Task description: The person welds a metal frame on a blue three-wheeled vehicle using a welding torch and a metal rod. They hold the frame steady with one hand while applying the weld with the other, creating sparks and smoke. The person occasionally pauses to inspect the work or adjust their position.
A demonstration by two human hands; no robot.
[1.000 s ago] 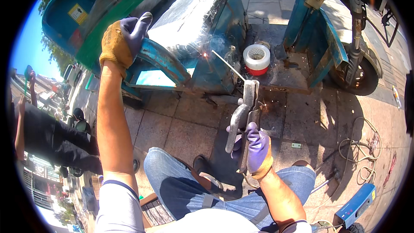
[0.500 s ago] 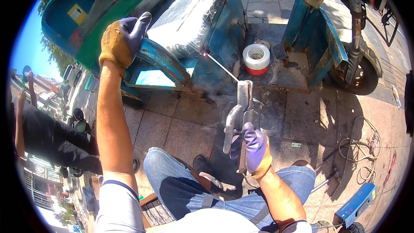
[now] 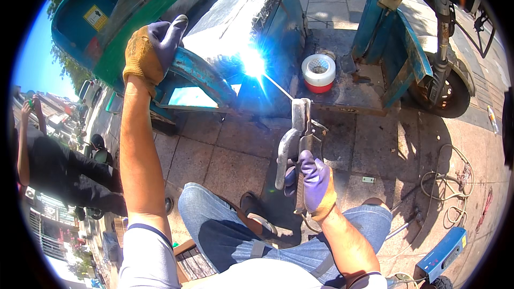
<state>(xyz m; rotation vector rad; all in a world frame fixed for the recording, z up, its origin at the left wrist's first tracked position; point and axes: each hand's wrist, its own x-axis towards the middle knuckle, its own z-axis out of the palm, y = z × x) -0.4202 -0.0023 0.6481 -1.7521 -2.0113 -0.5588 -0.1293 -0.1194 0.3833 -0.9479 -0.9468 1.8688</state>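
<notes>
My right hand (image 3: pixel 317 184), in a purple and yellow work glove, is closed round the handle of a welding electrode holder (image 3: pixel 301 128). From its jaws a thin pale welding rod (image 3: pixel 279 86) slants up and left. A dazzling blue-white arc (image 3: pixel 252 63) burns at the rod's tip, against the teal metal box of a cargo tricycle (image 3: pixel 281 32); the glare hides the contact spot. My left hand (image 3: pixel 152 53), gloved alike, is closed on the upper end of a curved, rusty teal metal fender (image 3: pixel 201 75). Part of its grip is hidden.
A roll of tape (image 3: pixel 318 69) in white and red sits on the tricycle's floor plate (image 3: pixel 342 93). Right of me, a coiled cable (image 3: pixel 455 182) and a blue welding machine (image 3: pixel 443 254) lie on the paving. A person in dark clothes (image 3: pixel 69 166) stands at left.
The rod's tip has gone from a small red glow to a bright arc with sparks. My right hand and the holder shifted very slightly left. My left hand stayed put.
</notes>
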